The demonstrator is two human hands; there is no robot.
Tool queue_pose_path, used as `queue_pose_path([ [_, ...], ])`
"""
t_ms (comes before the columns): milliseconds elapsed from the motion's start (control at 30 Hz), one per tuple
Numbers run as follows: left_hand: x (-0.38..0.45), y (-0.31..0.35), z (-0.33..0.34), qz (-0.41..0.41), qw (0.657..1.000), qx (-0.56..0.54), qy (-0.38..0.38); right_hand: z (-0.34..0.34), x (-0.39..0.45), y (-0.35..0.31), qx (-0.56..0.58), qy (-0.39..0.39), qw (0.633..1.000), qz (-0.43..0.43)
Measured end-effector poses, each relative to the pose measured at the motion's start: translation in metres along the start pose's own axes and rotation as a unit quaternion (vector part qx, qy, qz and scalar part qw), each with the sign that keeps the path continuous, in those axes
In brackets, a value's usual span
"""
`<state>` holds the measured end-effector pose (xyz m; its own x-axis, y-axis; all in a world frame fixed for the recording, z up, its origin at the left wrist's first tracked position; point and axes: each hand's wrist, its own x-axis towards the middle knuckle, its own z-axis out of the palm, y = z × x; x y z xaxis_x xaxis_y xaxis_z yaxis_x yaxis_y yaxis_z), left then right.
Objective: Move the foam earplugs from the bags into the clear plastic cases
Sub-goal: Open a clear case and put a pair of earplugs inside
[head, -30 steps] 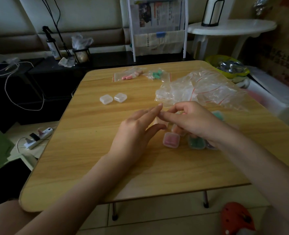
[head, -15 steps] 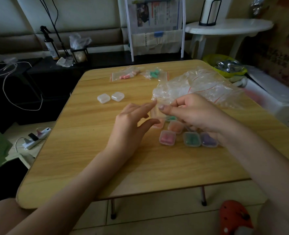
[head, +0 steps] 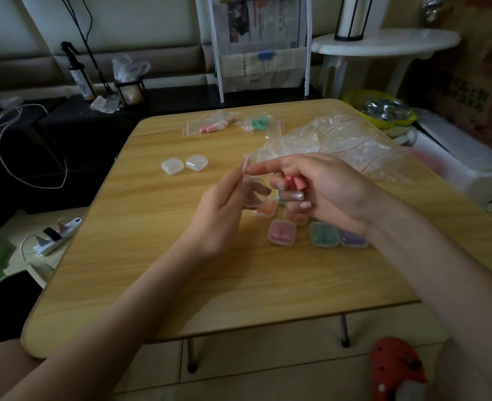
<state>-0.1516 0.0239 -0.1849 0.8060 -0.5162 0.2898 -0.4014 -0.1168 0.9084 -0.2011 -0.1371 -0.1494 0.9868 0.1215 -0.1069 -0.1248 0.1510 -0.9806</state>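
Note:
My left hand (head: 224, 211) holds an open clear plastic case (head: 255, 191) above the table, its lid tipped up. My right hand (head: 320, 186) curls around pink foam earplugs (head: 297, 183), and its index finger touches the case lid. Below the hands lie several filled cases: a pink one (head: 282, 233), a green one (head: 324, 234) and a purple one (head: 353, 238). Two empty closed cases (head: 184, 164) sit farther left. At the far edge lie a bag with pink earplugs (head: 210, 125) and a bag with green earplugs (head: 260, 123).
A heap of empty clear bags (head: 343, 143) covers the right rear of the wooden table (head: 152, 270). A white round side table (head: 383, 43) and a newspaper rack (head: 256, 44) stand behind. A power strip (head: 57, 235) lies on the floor at left.
Both hands rose from the table. My left hand now holds a clear case that stands open, and pink earplugs show in my right hand's curled fingers.

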Motion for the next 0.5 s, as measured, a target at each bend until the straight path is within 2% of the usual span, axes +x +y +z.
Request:
queue_pose_path([
  [133,-0.002,0.009,0.002,-0.080,0.976,-0.202,-0.024,0.003,0.001,0.003,-0.014,0.003,1.000,-0.004],
  [233,-0.001,0.008,0.003,-0.074,0.975,-0.209,0.016,0.003,0.002,0.008,-0.026,0.014,0.999,-0.022],
  [367,-0.001,0.008,0.001,-0.053,0.980,-0.189,0.035,0.007,0.004,0.014,0.055,0.017,0.998,-0.037],
  [500,-0.001,0.008,0.002,-0.046,0.980,-0.188,0.041,0.009,0.007,0.018,0.094,0.079,0.989,-0.078],
])
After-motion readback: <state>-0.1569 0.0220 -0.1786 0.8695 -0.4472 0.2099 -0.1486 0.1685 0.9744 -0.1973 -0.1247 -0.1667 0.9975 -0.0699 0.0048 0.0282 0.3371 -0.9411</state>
